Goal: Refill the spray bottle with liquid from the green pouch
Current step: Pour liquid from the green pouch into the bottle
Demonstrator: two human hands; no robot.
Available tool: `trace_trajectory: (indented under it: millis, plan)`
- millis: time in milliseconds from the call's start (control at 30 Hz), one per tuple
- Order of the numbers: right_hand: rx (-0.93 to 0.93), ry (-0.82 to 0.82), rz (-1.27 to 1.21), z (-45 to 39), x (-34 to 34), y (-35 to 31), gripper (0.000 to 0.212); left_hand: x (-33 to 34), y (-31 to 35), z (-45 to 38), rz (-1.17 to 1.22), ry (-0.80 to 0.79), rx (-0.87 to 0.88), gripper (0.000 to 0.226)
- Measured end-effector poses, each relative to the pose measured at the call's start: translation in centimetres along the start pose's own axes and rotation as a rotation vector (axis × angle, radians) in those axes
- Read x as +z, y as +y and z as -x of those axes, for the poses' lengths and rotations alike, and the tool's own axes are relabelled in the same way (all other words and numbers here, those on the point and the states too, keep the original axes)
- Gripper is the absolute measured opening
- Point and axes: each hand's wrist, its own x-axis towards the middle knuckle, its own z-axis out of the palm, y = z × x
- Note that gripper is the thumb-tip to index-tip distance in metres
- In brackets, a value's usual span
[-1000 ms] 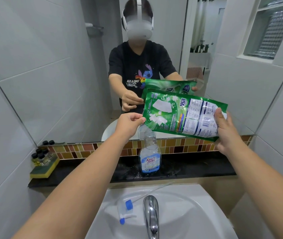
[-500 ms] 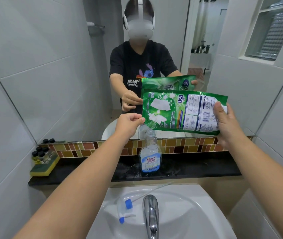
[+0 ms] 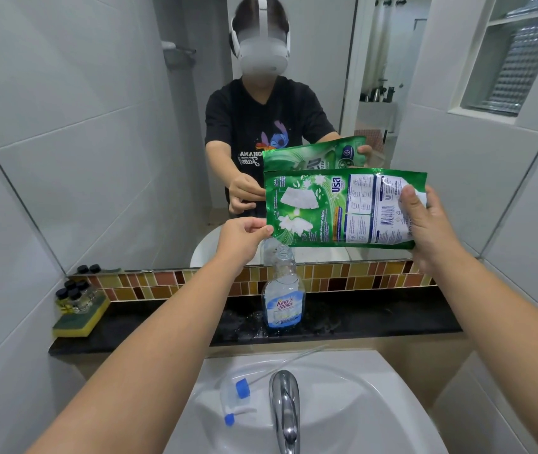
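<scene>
Holding the green pouch (image 3: 343, 211) sideways above the spray bottle (image 3: 282, 296), both hands grip it at opposite ends. The left hand (image 3: 241, 239) pinches the pouch's lower corner between thumb and fingers, directly over the bottle's open neck. The right hand (image 3: 425, 224) clasps the far end of the pouch, thumb across the printed white label, fingers curled behind.

The spray bottle stands upright and uncapped on the black tabletop (image 3: 375, 319), against the strip of brown and yellow tiles (image 3: 343, 276); pale liquid fills only its lower part. In front of the bottle, in the white sink (image 3: 343, 404), lies the trigger sprayer (image 3: 235, 398) with its long tube, just beside the chrome tap (image 3: 285, 407). Well to the bottle's other side, small dark-capped bottles (image 3: 76, 294) sit on a yellow-green sponge (image 3: 77, 322).
</scene>
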Motion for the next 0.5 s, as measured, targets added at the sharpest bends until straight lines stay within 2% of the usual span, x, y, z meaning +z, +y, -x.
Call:
trace_trajectory:
  millis: [400, 500]
  plan:
    - [-0.025, -0.017, 0.043, 0.0, 0.7, -0.9, 0.029, -0.2, -0.3, 0.0, 0.011, 0.011, 0.011, 0.012]
    - [-0.028, -0.015, 0.032, 0.1, 1.0, -1.1, 0.031, -0.3, -0.2, -0.1, 0.007, 0.012, 0.011, 0.010]
